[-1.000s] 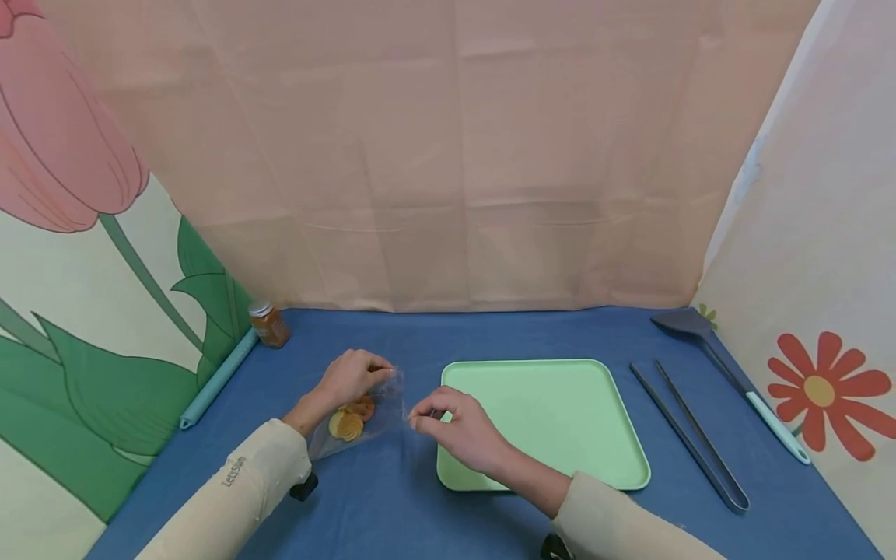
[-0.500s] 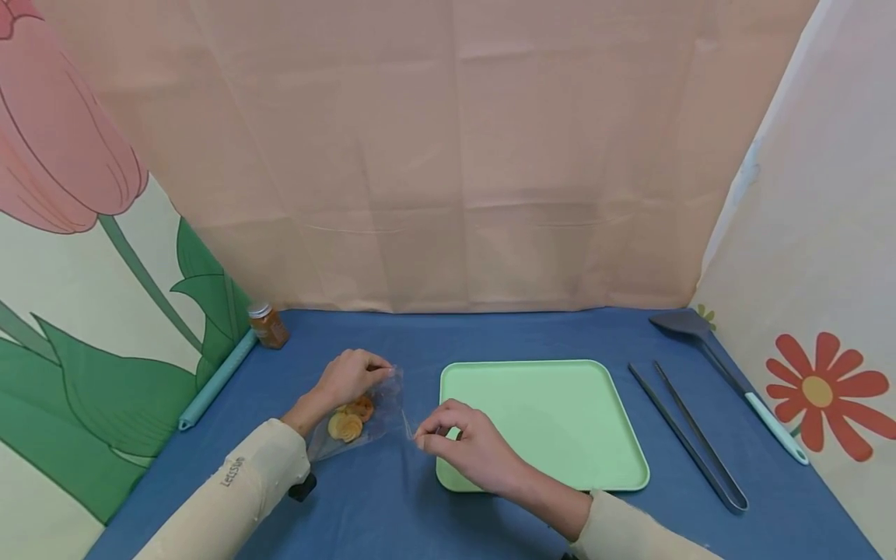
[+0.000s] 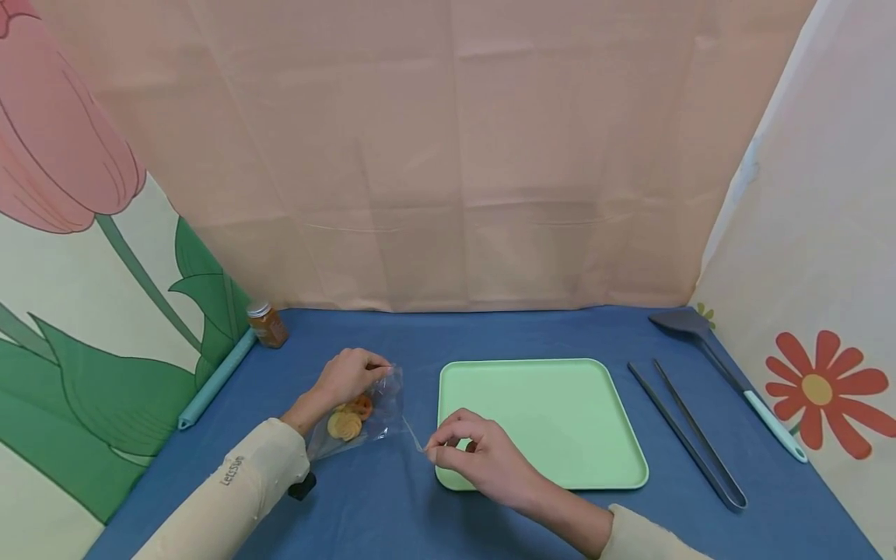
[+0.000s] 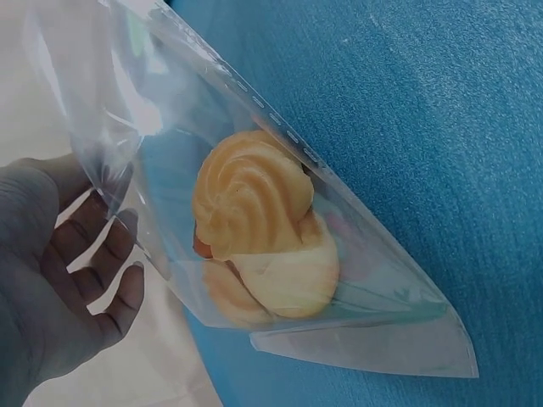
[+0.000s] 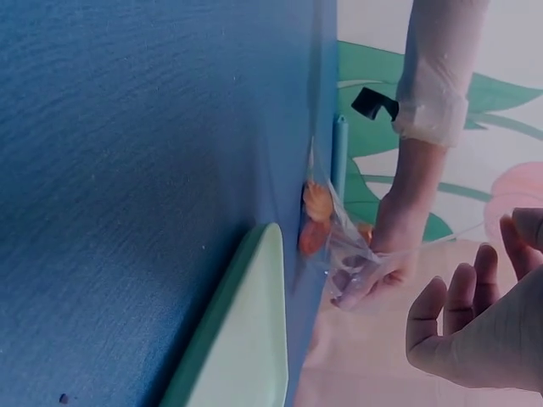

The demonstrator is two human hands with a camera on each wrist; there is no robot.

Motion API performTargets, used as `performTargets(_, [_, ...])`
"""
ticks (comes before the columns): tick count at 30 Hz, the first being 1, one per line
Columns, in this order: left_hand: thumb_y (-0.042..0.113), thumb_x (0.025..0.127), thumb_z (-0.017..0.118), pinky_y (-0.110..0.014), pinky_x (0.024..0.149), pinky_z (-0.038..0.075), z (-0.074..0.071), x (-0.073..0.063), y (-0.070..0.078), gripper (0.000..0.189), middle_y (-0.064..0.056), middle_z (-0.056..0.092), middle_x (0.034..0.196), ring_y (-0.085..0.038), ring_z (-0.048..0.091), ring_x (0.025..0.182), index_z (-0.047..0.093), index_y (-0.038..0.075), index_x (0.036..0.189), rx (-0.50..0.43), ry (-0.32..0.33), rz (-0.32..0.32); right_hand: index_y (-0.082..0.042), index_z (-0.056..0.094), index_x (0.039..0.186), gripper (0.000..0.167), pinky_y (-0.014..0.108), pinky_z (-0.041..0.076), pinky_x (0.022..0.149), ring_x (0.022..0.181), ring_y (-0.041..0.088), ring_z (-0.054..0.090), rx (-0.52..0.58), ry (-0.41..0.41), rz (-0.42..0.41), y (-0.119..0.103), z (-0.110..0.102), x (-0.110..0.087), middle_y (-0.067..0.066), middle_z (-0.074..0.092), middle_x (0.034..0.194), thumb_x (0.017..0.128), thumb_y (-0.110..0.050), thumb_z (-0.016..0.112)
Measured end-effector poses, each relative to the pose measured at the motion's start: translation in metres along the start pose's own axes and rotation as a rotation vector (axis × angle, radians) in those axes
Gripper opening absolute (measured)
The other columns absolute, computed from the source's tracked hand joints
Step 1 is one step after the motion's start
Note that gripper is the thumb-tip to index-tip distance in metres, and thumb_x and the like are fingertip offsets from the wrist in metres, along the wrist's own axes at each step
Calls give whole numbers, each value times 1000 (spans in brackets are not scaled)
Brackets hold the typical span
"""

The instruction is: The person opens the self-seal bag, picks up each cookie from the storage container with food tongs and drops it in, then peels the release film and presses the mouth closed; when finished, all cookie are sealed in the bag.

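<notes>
A clear plastic bag holding several swirled cookies is at the table's left-middle. My left hand pinches its upper edge. In the left wrist view the cookies lie grouped inside the see-through bag, with my left fingers at its edge. My right hand is over the near left corner of the green tray. Between its thumb and finger it pinches a thin clear strip, which stretches from the bag's right edge. The right wrist view shows that hand with its other fingers bent.
Black tongs lie right of the tray. Farther right is a spatula with a pale blue handle. A jar with a silver lid stands at the back left, near a teal roll along the left edge.
My right hand has moved right and toward me, drawing the thin strip longer away from the bag. The left hand and the bag have stayed almost still.
</notes>
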State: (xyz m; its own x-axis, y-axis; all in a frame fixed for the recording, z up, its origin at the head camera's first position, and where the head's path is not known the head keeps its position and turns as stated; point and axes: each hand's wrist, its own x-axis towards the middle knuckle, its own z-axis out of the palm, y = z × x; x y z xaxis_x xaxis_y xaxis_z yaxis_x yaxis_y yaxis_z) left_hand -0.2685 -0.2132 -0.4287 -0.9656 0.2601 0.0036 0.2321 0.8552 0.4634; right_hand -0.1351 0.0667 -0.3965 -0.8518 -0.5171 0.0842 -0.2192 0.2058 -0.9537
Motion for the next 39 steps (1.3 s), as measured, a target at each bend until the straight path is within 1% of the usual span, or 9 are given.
performTargets(7, [30,100,64,-29,48,35,0,1,0,24,0,78,98,-11,56,56,78,16,114,6,3,-4,-21,78,95,11,26,46,71,94,10,58,19,3,0,-2,-2,-8,2,64,103,96,-25,68])
performTargets(13, [30,99,64,-29,46,33,-1,1,0,24,0,78,95,-12,48,49,78,16,114,7,4,1,-18,78,93,10,26,45,72,90,8,59,20,10,-45,-3,-1,-16,4,64,99,94,-22,69])
performTargets(20, [29,100,64,-29,47,35,-1,2,-2,25,-2,78,101,-12,56,56,78,15,115,13,7,12,-15,78,93,11,26,46,71,92,6,58,53,-12,-103,-6,0,-28,8,62,97,95,-20,68])
performTargets(23, [29,100,64,-28,46,34,0,2,-4,25,-1,78,101,-11,51,51,77,16,116,16,11,9,-17,77,94,11,26,47,73,96,11,58,53,-25,-100,-8,0,-32,6,62,98,96,-21,67])
performTargets(25, [30,100,64,-28,45,32,0,3,-5,25,-1,78,96,-11,44,46,77,17,116,20,13,6,-17,77,95,11,27,47,74,98,14,58,57,-32,-112,-9,0,-35,5,62,99,96,-20,67])
performTargets(28, [32,99,64,-27,45,31,0,4,-4,26,1,77,91,-10,39,45,78,18,115,28,20,0,-15,77,96,11,27,47,74,98,18,58,70,-34,-152,-10,0,-39,5,61,99,97,-18,66])
performTargets(32, [33,99,64,-26,45,30,-1,3,-4,26,3,77,90,-10,37,44,78,18,115,28,18,-6,-13,75,96,10,27,47,70,93,15,57,94,-14,-204,-12,-1,-44,7,60,98,96,-14,66])
performTargets(35, [34,100,63,-26,45,29,-2,3,-4,28,2,76,88,-10,33,43,77,17,117,6,-3,-1,-14,75,95,9,29,47,69,88,13,56,102,12,-223,-13,-7,-48,8,59,98,96,-11,66])
performTargets(39, [35,100,63,-28,48,30,-3,0,-6,30,-5,73,81,-11,32,45,76,15,120,-51,-56,1,-17,74,95,13,29,48,71,89,14,56,96,39,-231,-13,-20,-54,7,59,100,97,-9,64])
